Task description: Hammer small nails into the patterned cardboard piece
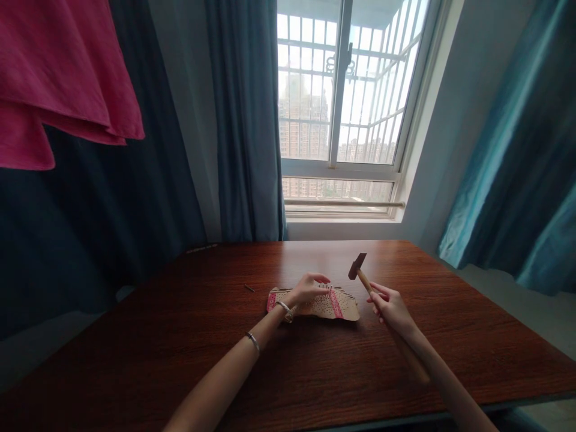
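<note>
A flat tan piece with pink stripes and dots (335, 306) lies on the wooden table (180, 336); several small nails stand in its far edge. My left hand (308, 288) rests on it with fingers pinched around a nail near the pink stripe. My right hand (390, 307) is closed round the wooden handle of a small hammer (357, 267), whose dark head is raised above the piece's right end. Both of my wrists carry thin bracelets on the left arm only.
A loose nail (249, 288) lies on the table left of the piece. Blue curtains (245, 120) flank a barred window (346, 96) behind the table. A pink cloth (58, 72) hangs at the upper left. The table's near edge runs along the bottom.
</note>
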Demonstrator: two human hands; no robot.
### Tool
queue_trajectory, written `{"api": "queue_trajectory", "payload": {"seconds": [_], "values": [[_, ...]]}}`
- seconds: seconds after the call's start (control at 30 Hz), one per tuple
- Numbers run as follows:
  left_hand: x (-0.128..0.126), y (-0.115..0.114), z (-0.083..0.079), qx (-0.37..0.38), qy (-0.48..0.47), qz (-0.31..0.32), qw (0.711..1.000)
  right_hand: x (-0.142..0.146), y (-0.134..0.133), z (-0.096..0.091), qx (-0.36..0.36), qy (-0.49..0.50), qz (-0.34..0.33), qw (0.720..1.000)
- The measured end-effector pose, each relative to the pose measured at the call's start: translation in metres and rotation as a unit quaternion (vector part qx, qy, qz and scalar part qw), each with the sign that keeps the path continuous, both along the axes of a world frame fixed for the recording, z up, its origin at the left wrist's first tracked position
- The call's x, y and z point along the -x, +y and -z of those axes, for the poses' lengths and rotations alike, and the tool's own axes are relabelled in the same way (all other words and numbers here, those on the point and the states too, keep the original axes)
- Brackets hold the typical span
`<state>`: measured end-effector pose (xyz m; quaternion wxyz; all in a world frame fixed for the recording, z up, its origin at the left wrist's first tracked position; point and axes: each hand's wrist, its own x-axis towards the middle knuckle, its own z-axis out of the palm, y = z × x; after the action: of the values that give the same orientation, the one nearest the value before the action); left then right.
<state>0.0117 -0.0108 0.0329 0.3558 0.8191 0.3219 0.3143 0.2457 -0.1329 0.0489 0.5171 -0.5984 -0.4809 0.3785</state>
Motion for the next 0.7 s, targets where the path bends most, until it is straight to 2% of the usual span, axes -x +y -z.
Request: {"api": "queue_trajectory", "payload": {"seconds": [0.17,0.27,0.37,0.53,0.63,0.7], "values": [[0.036,0.003,-0.005,0.003,0.015,-0.005,1.0,-0.011,-0.001,0.008,0.004,-0.009,0.027,1.0],[0.055,-0.001,-0.003,0.017,0.038,-0.018,0.999,-0.016,-0.003,0.01,-0.002,-0.004,0.023,1.0],[0.063,-0.006,0.002,0.013,0.058,-0.041,0.997,-0.018,-0.004,0.009,-0.015,0.006,0.01,1.0],[0.06,-0.011,0.009,-0.058,0.093,-0.088,0.99,-0.016,-0.007,0.01,-0.021,0.003,-0.002,1.0],[0.059,-0.016,0.011,-0.122,0.127,-0.126,0.976,-0.018,-0.007,0.014,-0.017,-0.047,0.016,0.999],[0.061,-0.021,0.011,-0.159,0.155,-0.129,0.966,-0.023,-0.006,0.016,-0.015,-0.106,0.03,0.994]]}}
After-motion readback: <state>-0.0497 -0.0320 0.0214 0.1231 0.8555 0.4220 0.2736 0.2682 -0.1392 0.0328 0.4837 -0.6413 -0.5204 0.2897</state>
